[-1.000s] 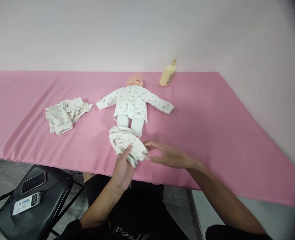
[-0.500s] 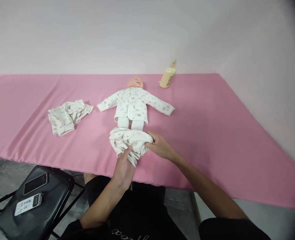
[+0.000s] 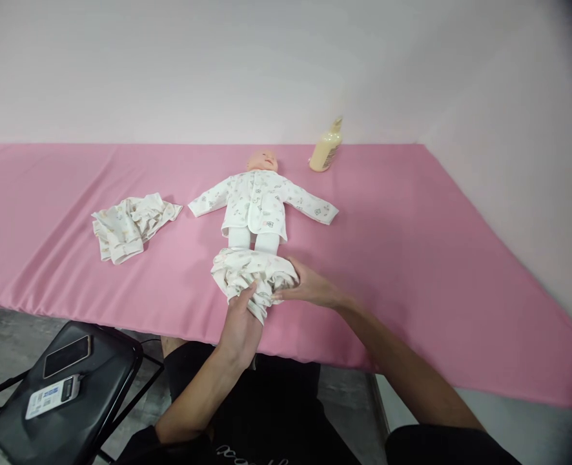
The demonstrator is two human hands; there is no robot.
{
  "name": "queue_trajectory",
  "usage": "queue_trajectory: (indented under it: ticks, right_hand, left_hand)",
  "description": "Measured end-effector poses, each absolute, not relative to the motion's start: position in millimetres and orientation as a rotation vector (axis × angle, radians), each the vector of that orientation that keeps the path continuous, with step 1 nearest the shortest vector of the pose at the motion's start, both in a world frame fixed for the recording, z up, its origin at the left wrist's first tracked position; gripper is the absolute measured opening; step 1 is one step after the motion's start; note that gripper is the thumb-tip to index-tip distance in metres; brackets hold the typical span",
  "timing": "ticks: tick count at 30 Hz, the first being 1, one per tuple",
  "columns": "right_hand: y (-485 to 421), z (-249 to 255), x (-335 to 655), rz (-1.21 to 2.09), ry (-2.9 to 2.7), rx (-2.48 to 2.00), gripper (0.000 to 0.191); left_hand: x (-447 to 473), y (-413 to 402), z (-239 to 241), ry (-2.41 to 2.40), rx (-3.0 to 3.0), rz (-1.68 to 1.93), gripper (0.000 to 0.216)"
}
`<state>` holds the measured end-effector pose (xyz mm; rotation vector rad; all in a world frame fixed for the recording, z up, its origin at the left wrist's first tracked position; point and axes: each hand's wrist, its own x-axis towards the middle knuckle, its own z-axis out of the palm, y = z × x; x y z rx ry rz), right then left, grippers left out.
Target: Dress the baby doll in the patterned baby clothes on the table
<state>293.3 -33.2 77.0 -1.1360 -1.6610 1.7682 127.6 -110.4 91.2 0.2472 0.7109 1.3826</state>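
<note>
A baby doll (image 3: 263, 160) lies on its back on the pink-covered table (image 3: 387, 271), its head toward the wall. It wears a white printed jacket (image 3: 255, 203) with the sleeves spread out. Bunched white printed baby trousers (image 3: 247, 261) sit around the lower legs, hiding the feet. My left hand (image 3: 241, 326) grips the trousers from below, its fingers inside the cloth and the thumb on top. At the right side of the bunch, my right hand (image 3: 310, 284) holds the cloth between thumb and fingers; the fingertips are partly hidden.
A crumpled white printed garment (image 3: 131, 226) lies to the left of the doll. Near the wall stands a pale yellow pump bottle (image 3: 325, 150). A black folding chair (image 3: 87, 400) at lower left carries a phone (image 3: 67, 356) and a white device (image 3: 52, 396).
My right hand has shifted its hold on the trousers, the thumb moving lower and left along the gathered cloth. The left hand and the doll stay nearly where they were.
</note>
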Motion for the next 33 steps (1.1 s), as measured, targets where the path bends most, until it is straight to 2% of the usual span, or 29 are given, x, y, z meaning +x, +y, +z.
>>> queue_trajectory:
  ticks: [5,9,15,18,22,27,33]
  right_hand:
    - [-28.5,75.3,288.4,1.823,-1.850,-1.109,0.026]
    - [-10.3,57.9,289.9,1.545,-1.917,-1.160,0.012]
    - [-0.7,30.4,283.7,0.771,-1.951,-1.100,0.010]
    - [-3.1,19.6,273.1,0.601,-1.824,-1.099,0.012]
    - [-6.5,14.0,257.8,0.730,-1.600,-1.153,0.021]
    - [-9.7,22.3,259.4,1.039,-1.439,-1.284,0.028]
    - [-22.9,40.7,288.4,1.650,-1.450,-1.215,0.067]
  left_hand:
    - [127.1,-110.3,89.9,0.699,0.250,1.380,0.048]
    - [128.8,-110.1,90.4,0.693,0.236,1.395,0.049]
    - [132.4,-111.8,90.5,0.757,0.236,1.402,0.047]
    - [132.0,-115.4,86.2,0.851,0.289,1.384,0.042]
    - [130.4,-120.0,81.2,0.896,0.333,1.368,0.038]
    - [127.6,-123.5,83.4,0.841,0.357,1.386,0.045]
    - [127.3,-121.1,85.7,0.772,0.349,1.381,0.051]
